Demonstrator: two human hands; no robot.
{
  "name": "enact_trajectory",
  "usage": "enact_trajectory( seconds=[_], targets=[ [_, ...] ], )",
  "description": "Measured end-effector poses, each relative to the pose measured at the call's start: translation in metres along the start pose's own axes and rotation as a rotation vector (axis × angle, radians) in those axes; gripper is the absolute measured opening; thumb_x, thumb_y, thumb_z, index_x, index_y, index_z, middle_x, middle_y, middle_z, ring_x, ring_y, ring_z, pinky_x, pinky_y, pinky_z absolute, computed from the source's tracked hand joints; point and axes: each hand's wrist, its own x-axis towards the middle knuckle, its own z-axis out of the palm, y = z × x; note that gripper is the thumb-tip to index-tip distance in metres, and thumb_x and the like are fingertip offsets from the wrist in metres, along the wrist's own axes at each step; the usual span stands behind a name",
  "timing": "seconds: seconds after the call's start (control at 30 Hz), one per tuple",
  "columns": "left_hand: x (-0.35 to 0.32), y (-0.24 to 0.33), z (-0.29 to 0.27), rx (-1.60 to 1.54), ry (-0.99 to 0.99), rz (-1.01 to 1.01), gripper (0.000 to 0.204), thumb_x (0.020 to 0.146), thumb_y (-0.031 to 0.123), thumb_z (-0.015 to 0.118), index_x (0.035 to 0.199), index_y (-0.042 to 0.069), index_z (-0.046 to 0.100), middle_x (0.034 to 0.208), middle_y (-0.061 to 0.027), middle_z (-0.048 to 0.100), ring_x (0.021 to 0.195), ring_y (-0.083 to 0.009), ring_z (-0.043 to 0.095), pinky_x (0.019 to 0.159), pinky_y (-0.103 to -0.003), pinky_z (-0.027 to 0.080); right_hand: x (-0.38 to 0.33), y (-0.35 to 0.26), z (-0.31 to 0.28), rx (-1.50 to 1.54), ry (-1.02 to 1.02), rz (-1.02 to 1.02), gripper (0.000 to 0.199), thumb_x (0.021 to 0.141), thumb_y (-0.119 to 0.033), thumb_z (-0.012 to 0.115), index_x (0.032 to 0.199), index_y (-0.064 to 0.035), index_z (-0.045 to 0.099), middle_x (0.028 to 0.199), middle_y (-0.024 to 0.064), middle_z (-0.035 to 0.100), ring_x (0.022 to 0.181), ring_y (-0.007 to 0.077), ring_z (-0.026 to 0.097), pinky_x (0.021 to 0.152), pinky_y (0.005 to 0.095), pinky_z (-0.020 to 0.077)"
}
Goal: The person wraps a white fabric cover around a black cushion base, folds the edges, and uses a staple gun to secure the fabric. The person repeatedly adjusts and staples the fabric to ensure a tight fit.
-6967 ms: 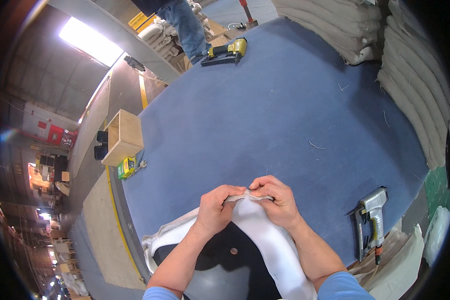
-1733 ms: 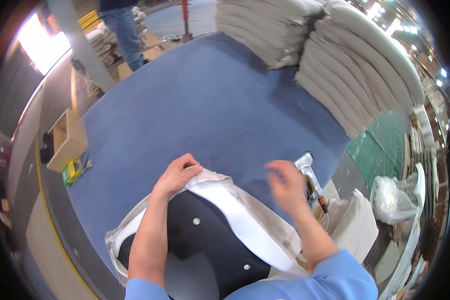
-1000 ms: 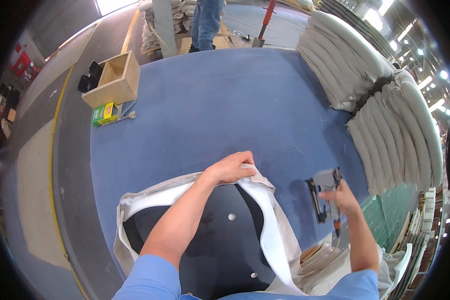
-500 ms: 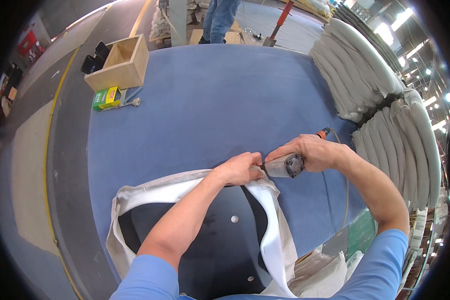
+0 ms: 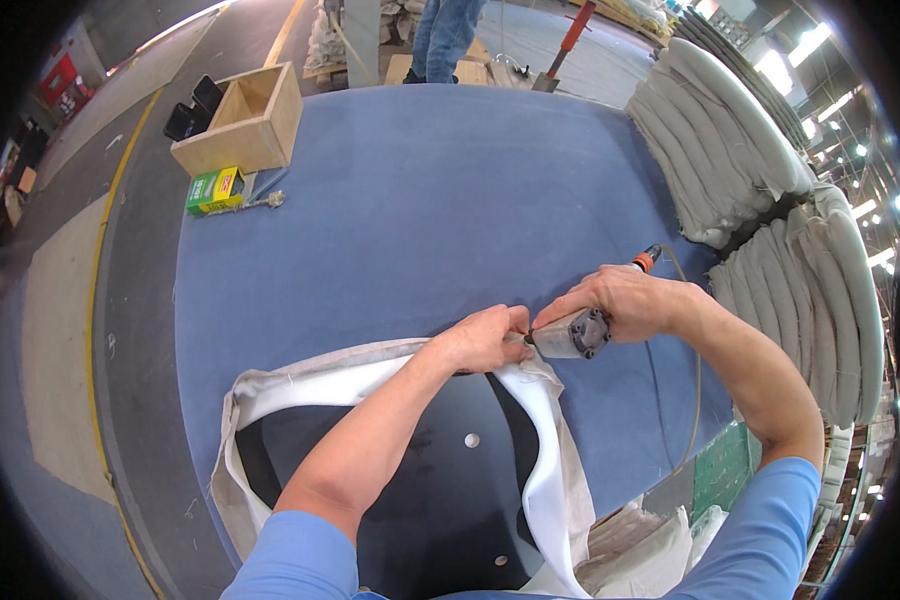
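Note:
My left hand pinches the edge of a beige fabric cover at the upper right corner of a cushion panel. Under the cover is white foam padding, folded over a black board with several round holes. In my right hand is a pneumatic staple gun, gripped round its handle. Its nose meets the fabric edge right beside my left fingertips. An air hose runs from an orange and black connector at the handle's end. The exact contact point is partly hidden by my fingers.
A wooden box and a green and yellow carton stand at the table's far left. Padded grey covers are stacked along the right. Beyond the far edge a person in jeans stands near a red-handled tool.
The staple gun has tilted and dropped very slightly at the fabric corner. My left hand keeps the same pinch, and the whole view has shifted a little.

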Motion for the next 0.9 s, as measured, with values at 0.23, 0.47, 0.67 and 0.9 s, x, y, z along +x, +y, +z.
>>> enact_trajectory(
  seconds=[0.23, 0.47, 0.67, 0.9],
  targets=[
    [0.0, 0.002, 0.003, 0.048, 0.007, 0.012, 0.037, 0.093, 0.024, 0.071, 0.121, 0.002, 0.063, 0.116, -0.0181, 0.068, 0.113, -0.0343, 0.064, 0.099, -0.044, 0.048, 0.004, 0.002, 0.004, 0.045, -0.032, 0.028, 0.08, 0.074, 0.016, 0.065, 0.136, -0.0344, 0.064, 0.118, 0.0044, 0.075, 0.11, 0.0269, 0.071, 0.092, 0.0426, 0.055],
    [0.007, -0.013, 0.009, -0.013, 0.009, 0.039, 0.038, 0.092, 0.027, 0.073, 0.123, 0.007, 0.062, 0.117, -0.0182, 0.062, 0.113, -0.0365, 0.061, 0.098, -0.045, 0.048, 0.014, -0.003, 0.003, 0.01, -0.061, 0.049, 0.072, 0.076, 0.009, 0.072, 0.132, -0.034, 0.066, 0.116, 0.0029, 0.075, 0.107, 0.0269, 0.071, 0.09, 0.0417, 0.055],
    [0.001, 0.0, 0.006, 0.089, 0.072, 0.051, 0.034, 0.093, 0.025, 0.07, 0.119, 0.004, 0.065, 0.116, -0.0166, 0.069, 0.114, -0.0329, 0.064, 0.098, -0.042, 0.049, -0.012, 0.007, 0.026, 0.146, 0.118, 0.048, 0.066, 0.075, 0.001, 0.078, 0.134, -0.0257, 0.063, 0.114, 0.0061, 0.075, 0.106, 0.03, 0.07, 0.091, 0.0423, 0.0544],
    [-0.062, 0.006, 0.002, 0.205, 0.489, 0.051, 0.034, 0.099, 0.03, 0.063, 0.12, 0.005, 0.069, 0.118, -0.016, 0.071, 0.112, -0.0362, 0.065, 0.097, -0.044, 0.05, -0.088, 0.023, 0.132, 0.23, 0.625, 0.392, 0.071, 0.075, 0.002, 0.076, 0.14, -0.0209, 0.057, 0.12, 0.013, 0.066, 0.107, 0.0374, 0.066, 0.093, 0.0453, 0.0532]
  ],
)
